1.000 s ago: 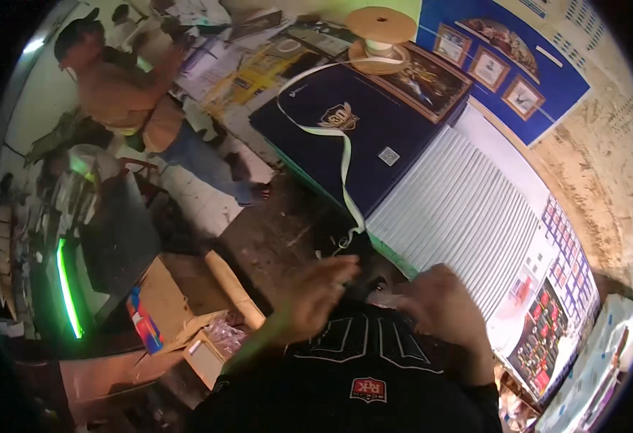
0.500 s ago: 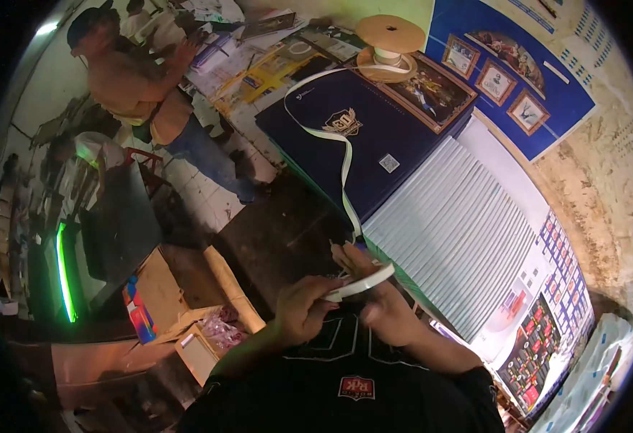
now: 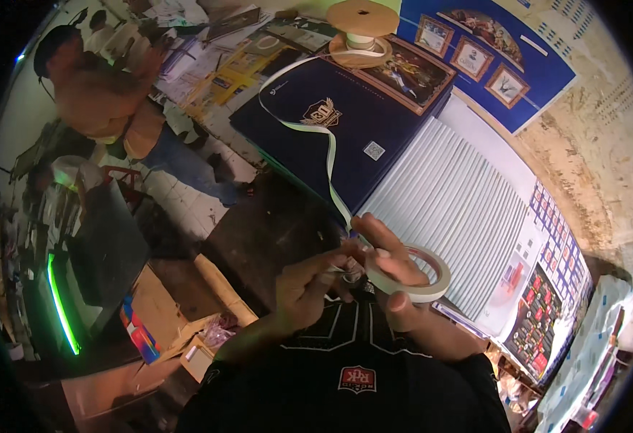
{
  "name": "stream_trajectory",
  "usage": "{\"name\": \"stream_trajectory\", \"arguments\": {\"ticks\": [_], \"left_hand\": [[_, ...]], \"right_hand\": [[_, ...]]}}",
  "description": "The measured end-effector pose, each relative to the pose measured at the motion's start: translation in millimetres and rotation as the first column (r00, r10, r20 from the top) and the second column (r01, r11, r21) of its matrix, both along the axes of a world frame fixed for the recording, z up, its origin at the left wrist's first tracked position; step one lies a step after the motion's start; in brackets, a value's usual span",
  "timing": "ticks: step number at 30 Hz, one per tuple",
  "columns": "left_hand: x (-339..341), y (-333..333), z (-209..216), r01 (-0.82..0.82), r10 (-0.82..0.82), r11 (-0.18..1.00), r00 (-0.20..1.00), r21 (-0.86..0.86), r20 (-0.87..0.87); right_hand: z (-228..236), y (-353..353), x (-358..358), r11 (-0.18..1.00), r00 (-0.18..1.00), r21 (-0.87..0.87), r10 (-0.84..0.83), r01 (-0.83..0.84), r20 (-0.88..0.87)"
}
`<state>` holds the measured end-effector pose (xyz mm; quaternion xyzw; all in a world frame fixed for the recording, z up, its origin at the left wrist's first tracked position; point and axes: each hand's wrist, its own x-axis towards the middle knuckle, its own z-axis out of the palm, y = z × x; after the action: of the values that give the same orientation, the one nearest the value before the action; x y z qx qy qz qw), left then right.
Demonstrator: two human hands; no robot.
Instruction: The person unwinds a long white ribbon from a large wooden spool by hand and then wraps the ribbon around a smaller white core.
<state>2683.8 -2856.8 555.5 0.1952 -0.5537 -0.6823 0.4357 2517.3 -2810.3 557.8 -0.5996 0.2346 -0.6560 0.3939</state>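
Note:
My right hand [image 3: 403, 314] carries a roll of white double-sided-looking tape [image 3: 440, 285], with its fingers passing through the ring. Beside it, my left hand [image 3: 303, 292] is closed, fingertips pinched close to a small pale scrap [image 3: 351, 268] that I cannot make out. Both hands meet in front of my chest. A narrow pale ribbon [image 3: 329, 162] runs from a brown cardboard spool [image 3: 363, 18] across a dark blue printed cover [image 3: 295, 94]. Its lower end drops over the cover's edge and disappears near my right fingertips.
A stack of white-edged sheets [image 3: 442, 184] lies right of the blue cover. Printed sheets and papers [image 3: 233, 76] spread over the far table. At left stand an open cardboard box [image 3: 168, 303], a green light strip [image 3: 62, 303] and another person [image 3: 107, 108].
The tape roll has turned from edge-on to showing its ring, and now sits further right on my right hand. My left hand has come off the tape roll. The view has shifted slightly.

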Motion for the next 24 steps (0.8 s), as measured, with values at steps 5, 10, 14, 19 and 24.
{"name": "stream_trajectory", "arguments": {"ticks": [5, 10, 14, 19, 24], "left_hand": [[-2.6, -19.0, 6.3, 0.043, -0.074, 0.972, 0.989, 0.231, 0.129], [-2.0, -15.7, 18.8, 0.118, -0.171, 0.972, 0.948, 0.206, 0.267], [-3.3, -17.3, 23.0, 0.178, -0.217, 0.964, 0.956, 0.199, 0.196], [0.9, -19.7, 5.7, 0.189, -0.229, 0.957, 0.958, 0.22, 0.175], [-3.7, -22.5, 16.9, 0.198, -0.235, 0.95, 0.963, 0.242, 0.134]], "right_hand": [[-13.3, -8.8, 1.4, 0.985, 0.989, -0.099, -0.144, 0.141, -0.027], [-17.4, -10.9, 2.4, 0.948, 0.924, -0.212, -0.288, 0.238, -0.25], [-25.9, -9.1, 4.4, 0.901, 0.851, -0.222, -0.427, 0.373, -0.304], [-34.7, -12.6, -0.9, 0.931, 0.913, -0.194, -0.348, 0.31, -0.214], [-32.4, -20.4, -5.3, 0.902, 0.867, -0.185, -0.428, 0.39, -0.256]]}}
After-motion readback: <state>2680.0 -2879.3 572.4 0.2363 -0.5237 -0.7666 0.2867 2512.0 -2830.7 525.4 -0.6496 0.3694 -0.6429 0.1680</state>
